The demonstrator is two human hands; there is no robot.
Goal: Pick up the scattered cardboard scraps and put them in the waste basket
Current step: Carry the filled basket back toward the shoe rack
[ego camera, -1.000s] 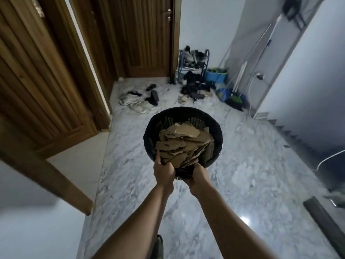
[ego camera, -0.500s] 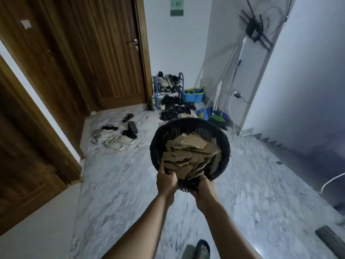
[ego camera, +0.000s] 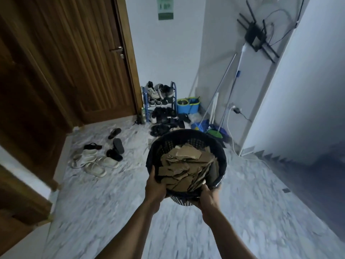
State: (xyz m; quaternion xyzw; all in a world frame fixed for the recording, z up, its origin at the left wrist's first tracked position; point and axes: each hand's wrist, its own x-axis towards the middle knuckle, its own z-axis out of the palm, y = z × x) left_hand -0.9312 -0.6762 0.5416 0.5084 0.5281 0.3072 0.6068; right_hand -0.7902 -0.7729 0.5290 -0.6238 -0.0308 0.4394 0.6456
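A round black plastic waste basket (ego camera: 220,154) hangs in the air in front of me, above the marble floor, and tips a little toward me. Brown cardboard scraps (ego camera: 184,165) fill it almost to the rim. My left hand (ego camera: 155,187) grips the near left rim, thumb inside against the scraps. My right hand (ego camera: 207,198) grips the near right rim and the wall under it. Both forearms reach up from the bottom of the view.
Sandals and slippers (ego camera: 97,157) lie scattered on the floor at the left. A blue shoe rack (ego camera: 160,101), a mop bucket (ego camera: 188,105) and brooms (ego camera: 214,128) stand against the far wall. Wooden doors (ego camera: 80,62) line the left side. A white cable (ego camera: 248,157) trails along the right wall.
I have moved forward and the view has tilted up, so the shoe rack and far wall are closer. Both hands keep the same hold on the basket.
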